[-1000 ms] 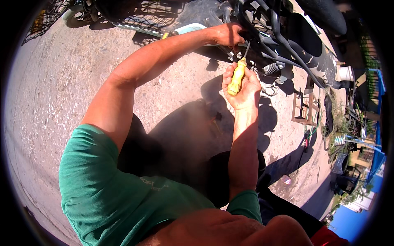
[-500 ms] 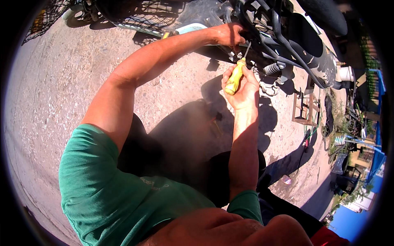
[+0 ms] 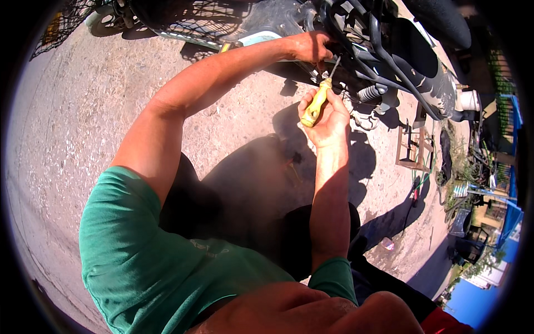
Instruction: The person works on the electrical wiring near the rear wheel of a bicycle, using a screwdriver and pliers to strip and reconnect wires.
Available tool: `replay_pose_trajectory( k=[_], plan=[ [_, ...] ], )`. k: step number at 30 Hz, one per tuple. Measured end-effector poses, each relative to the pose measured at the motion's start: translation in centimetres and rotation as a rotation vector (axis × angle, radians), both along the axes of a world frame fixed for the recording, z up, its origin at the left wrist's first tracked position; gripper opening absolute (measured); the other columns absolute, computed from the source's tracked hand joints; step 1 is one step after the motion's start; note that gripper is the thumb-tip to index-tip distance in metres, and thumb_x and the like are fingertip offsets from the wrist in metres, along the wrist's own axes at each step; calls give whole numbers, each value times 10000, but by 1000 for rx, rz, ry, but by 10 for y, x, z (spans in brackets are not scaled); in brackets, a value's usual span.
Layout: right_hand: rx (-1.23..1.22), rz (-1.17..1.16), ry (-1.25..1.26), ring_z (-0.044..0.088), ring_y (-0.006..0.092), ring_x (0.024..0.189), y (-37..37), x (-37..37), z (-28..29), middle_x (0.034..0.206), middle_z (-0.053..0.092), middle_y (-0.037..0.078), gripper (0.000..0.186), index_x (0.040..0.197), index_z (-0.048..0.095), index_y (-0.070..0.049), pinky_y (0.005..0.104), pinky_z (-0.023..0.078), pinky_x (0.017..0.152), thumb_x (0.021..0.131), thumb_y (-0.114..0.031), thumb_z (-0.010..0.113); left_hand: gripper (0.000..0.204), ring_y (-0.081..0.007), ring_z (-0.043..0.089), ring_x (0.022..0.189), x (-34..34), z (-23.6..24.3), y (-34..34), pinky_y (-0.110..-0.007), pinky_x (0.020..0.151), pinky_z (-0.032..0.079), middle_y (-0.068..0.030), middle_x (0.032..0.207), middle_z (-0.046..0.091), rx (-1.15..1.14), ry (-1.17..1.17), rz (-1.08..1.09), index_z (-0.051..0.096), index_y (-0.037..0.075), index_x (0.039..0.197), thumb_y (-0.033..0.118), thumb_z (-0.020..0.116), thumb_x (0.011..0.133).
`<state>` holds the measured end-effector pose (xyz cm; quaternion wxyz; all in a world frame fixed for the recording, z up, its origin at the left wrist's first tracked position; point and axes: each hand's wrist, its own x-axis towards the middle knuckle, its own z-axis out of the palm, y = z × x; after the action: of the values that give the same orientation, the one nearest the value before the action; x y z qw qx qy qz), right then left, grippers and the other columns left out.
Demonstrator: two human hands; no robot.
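My right hand (image 3: 332, 123) holds a yellow-handled screwdriver (image 3: 315, 107), its handle resting across the palm between thumb and fingers. The metal shaft points up and away, into the dark lower frame of a scooter (image 3: 384, 50); its tip is lost in shadow among the parts. Just left of the shaft, my left hand (image 3: 310, 47) reaches into the same spot with curled fingers. What those fingers grip is hidden by the hand and the shade. A coil spring (image 3: 368, 93) sits right of the screwdriver, low on the scooter.
Concrete ground (image 3: 83, 111) lies around me, partly shaded. A small wooden frame stand (image 3: 413, 162) is at the right, below a white bucket (image 3: 469, 100). A black mesh basket (image 3: 58, 25) and a wheel (image 3: 103, 25) show at the far left. A tool with a red part (image 3: 290, 162) lies in my shadow.
The screwdriver's handle has turned in my right hand and its butt end has shifted slightly left. My left hand stays in place at the scooter frame.
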<state>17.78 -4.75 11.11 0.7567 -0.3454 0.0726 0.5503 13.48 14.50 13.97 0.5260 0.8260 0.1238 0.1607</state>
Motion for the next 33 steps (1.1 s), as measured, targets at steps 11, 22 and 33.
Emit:
replay_pose_trajectory(
  k=[11, 22, 33],
  plan=[
    [98, 131, 76, 610, 252, 826, -4, 9, -2, 960, 620, 109, 220, 1050, 577, -39, 376, 532, 706, 882, -177, 605, 604, -207, 705, 738, 7, -11, 7, -323, 713, 558, -186, 837, 711, 13, -15, -10, 403, -101, 1413, 138, 566, 883],
    [-81, 93, -191, 584, 224, 728, -5, 17, -15, 812, 587, 71, 184, 1018, 612, -79, 374, 505, 688, 883, -161, 706, 570, -242, 714, 781, 16, -27, 9, -340, 744, 554, -197, 883, 715, 189, -66, -43, 465, -77, 1362, 154, 596, 857],
    [-108, 46, -238, 591, 198, 709, -1, 9, -9, 816, 588, 53, 209, 1024, 612, -70, 351, 526, 658, 879, -163, 729, 504, -279, 604, 667, -24, -2, -33, -398, 608, 482, -124, 688, 603, 85, 168, 149, 647, -8, 809, 495, 679, 837]
  ],
)
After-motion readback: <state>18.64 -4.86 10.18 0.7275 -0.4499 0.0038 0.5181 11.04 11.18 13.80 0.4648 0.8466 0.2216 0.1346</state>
